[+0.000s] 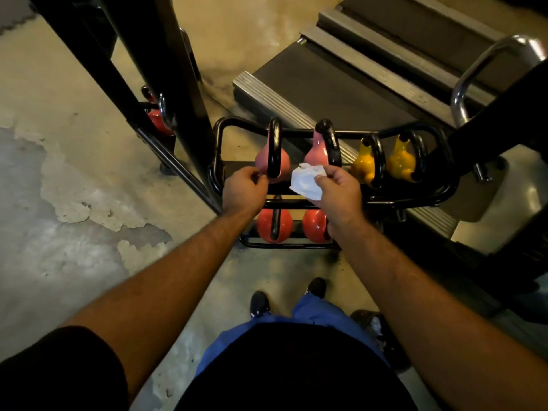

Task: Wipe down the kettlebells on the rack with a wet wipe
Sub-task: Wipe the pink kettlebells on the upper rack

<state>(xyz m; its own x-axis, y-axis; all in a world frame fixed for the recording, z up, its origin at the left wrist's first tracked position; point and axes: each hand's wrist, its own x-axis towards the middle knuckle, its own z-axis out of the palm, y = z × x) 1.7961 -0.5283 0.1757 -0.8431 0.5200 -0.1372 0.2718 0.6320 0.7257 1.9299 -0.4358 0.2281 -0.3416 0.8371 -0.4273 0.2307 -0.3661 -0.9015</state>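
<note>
Nearest the lens, a black shirt [296, 375] and blue trousers [314, 311] fill the bottom edge, with 2 black shoes [259, 302] on the worn concrete floor [74, 203]. Both bare forearms reach forward to the rack [444, 191].

Right hand [338, 188]: fingers curled, pinching a crumpled white wipe [305, 180] between thumb and fingertips, held just in front of the 2nd pink kettlebell [315, 155]. Left hand [244, 188]: fingers bent at the 1st pink kettlebell [264, 161], right beside its black handle [274, 146] (whether they actually grip it or only touch it, I cannot tell).

On the rack's upper tier stand 4 kettlebells in a row: the 2 pink ones, then 2 yellow ones [366, 166] to the right. On the lower tier sit 2 red-orange kettlebells [274, 225], the right one partly hidden by the right wrist.

Behind the rack lies a treadmill deck [341, 84] with a chrome rail [474, 72]. At left stands a dark machine frame [154, 69], with another red kettlebell [157, 118] seen behind it.
</note>
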